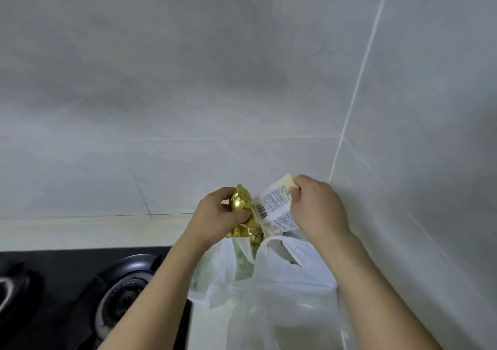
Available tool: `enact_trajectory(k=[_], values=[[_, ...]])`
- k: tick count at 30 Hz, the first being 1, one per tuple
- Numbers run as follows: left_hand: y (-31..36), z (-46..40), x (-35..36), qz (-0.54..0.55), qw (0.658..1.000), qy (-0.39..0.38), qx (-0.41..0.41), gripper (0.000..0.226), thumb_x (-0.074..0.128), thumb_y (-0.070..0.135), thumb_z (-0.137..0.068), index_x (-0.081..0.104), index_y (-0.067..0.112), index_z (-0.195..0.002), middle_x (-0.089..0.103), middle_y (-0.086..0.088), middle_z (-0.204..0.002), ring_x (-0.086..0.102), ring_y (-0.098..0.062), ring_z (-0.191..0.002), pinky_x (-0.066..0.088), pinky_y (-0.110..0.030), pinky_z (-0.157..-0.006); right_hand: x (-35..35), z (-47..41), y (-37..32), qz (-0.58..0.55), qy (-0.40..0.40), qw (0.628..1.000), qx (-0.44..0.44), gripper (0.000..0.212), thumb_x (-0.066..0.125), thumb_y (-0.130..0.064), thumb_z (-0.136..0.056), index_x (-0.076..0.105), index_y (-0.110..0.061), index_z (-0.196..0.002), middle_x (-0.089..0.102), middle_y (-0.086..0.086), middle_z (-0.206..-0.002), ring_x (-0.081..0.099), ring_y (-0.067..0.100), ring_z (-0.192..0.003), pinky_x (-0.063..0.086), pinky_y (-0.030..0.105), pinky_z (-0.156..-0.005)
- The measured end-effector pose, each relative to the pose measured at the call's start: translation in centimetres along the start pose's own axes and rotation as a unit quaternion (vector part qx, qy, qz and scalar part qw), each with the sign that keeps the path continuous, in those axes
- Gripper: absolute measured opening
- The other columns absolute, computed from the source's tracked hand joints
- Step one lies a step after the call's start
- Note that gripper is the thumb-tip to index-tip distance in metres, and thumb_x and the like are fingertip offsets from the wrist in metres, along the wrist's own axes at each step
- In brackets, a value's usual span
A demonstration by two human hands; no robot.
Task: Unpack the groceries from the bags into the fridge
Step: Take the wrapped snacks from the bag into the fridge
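On the counter (80, 231), a bag (282, 282) — fingers grip gold pack (240, 207), white pack (277, 209)

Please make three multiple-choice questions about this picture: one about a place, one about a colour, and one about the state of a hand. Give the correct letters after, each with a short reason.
1. Where is the gas burner relative to the plastic bag?
A. To its left
B. To its right
C. Inside it

2. What colour is the packet in the left hand?
A. Red
B. Gold
C. Blue

3. What is the right hand doing?
A. Resting flat on the counter
B. Hanging empty
C. Holding a white labelled package

Answers:
1 A, the burner sits on the black hob left of the bag.
2 B, the crinkled foil shines gold.
3 C, its fingers and thumb pinch the package's upper end above the bag.
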State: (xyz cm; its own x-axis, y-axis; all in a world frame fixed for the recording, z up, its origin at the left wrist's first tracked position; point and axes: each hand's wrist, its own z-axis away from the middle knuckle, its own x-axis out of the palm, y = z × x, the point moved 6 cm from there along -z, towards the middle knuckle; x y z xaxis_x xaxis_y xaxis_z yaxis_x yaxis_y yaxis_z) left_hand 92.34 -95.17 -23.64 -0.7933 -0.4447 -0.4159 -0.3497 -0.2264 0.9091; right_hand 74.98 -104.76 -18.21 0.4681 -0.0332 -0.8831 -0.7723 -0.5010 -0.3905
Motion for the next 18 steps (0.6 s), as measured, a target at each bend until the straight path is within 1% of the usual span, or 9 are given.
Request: enact_trajectory(k=[3,5,7,9,11,12,15,18], values=[[0.8,2.6,-3.3,0.000,0.999,0.046,0.007,0.036,0.076,0.015,-0.076,0.065,0.027,-0.108,0.076,0.000,-0.084,0.073,-0.014,-0.075,0.060,-0.034,-0.075,-1.7,1.2,-3.1,-0.019,0.029,0.999,-0.037,0.017,0.041,-0.026,-0.100,0.047,-0.020,-0.085,0.065,0.006,-0.096,0.058,0.032,-0.089,0.033,0.031,-0.062],[0.9,4.4,-5.5,-0.001,0.997,0.074,0.004,0.039,0.076,0.016,-0.076,0.064,0.028,-0.112,0.075,0.002,-0.086,0.072,-0.012,-0.075,0.060,-0.035,-0.077,-2.1,1.9,-5.2,-0.021,0.034,0.998,-0.058,0.019,0.040,-0.026,-0.101,0.052,-0.018,-0.089,0.064,0.006,-0.096,0.053,0.030,-0.083,0.031,0.031,-0.062],[0.9,6.3,-7.5,0.001,0.995,0.096,0.003,0.036,0.075,0.017,-0.076,0.064,0.031,-0.108,0.075,0.003,-0.087,0.072,-0.011,-0.075,0.060,-0.037,-0.078,-2.2,2.7,-7.2,-0.020,0.035,0.996,-0.075,0.020,0.040,-0.026,-0.100,0.055,-0.016,-0.092,0.063,0.005,-0.095,0.047,0.027,-0.077,0.031,0.030,-0.061],[0.8,8.2,-9.4,0.003,0.993,0.115,0.000,0.033,0.075,0.018,-0.076,0.064,0.033,-0.103,0.075,0.004,-0.086,0.072,-0.011,-0.075,0.060,-0.039,-0.078,-2.1,3.4,-9.2,-0.018,0.029,0.995,-0.089,0.020,0.041,-0.026,-0.100,0.058,-0.015,-0.096,0.063,0.006,-0.096,0.052,0.029,-0.081,0.032,0.030,-0.062],[0.4,10.0,-11.4,0.006,0.991,0.135,-0.006,0.033,0.075,0.018,-0.075,0.064,0.033,-0.102,0.075,0.004,-0.085,0.072,-0.012,-0.074,0.060,-0.041,-0.077,-1.9,4.3,-11.3,-0.028,0.020,0.994,-0.108,0.021,0.042,-0.026,-0.100,0.059,-0.015,-0.098,0.064,0.006,-0.097,0.057,0.031,-0.087,0.033,0.030,-0.063],[0.2,11.0,-12.3,0.008,0.989,0.145,-0.008,0.033,0.075,0.018,-0.075,0.065,0.032,-0.103,0.075,0.004,-0.086,0.073,-0.013,-0.074,0.060,-0.042,-0.076,-1.8,4.8,-12.4,-0.034,0.017,0.992,-0.120,0.021,0.042,-0.026,-0.100,0.059,-0.014,-0.097,0.064,0.006,-0.096,0.057,0.032,-0.086,0.033,0.031,-0.062],[-0.7,13.7,-15.2,0.005,0.985,0.174,-0.019,0.035,0.075,0.020,-0.074,0.065,0.030,-0.106,0.075,0.004,-0.087,0.073,-0.015,-0.074,0.061,-0.043,-0.075,-1.5,6.5,-15.7,-0.049,0.012,0.987,-0.151,0.021,0.042,-0.027,-0.100,0.059,-0.015,-0.095,0.063,0.005,-0.092,0.050,0.028,-0.075,0.033,0.031,-0.061],[-1.7,16.7,-18.0,0.009,0.978,0.206,-0.031,0.033,0.076,0.021,-0.075,0.064,0.032,-0.103,0.074,0.003,-0.087,0.073,-0.015,-0.073,0.061,-0.043,-0.075,-1.0,8.2,-18.9,-0.056,0.004,0.983,-0.175,0.022,0.042,-0.027,-0.100,0.060,-0.015,-0.096,0.063,0.004,-0.090,0.046,0.026,-0.073,0.034,0.030,-0.060]])
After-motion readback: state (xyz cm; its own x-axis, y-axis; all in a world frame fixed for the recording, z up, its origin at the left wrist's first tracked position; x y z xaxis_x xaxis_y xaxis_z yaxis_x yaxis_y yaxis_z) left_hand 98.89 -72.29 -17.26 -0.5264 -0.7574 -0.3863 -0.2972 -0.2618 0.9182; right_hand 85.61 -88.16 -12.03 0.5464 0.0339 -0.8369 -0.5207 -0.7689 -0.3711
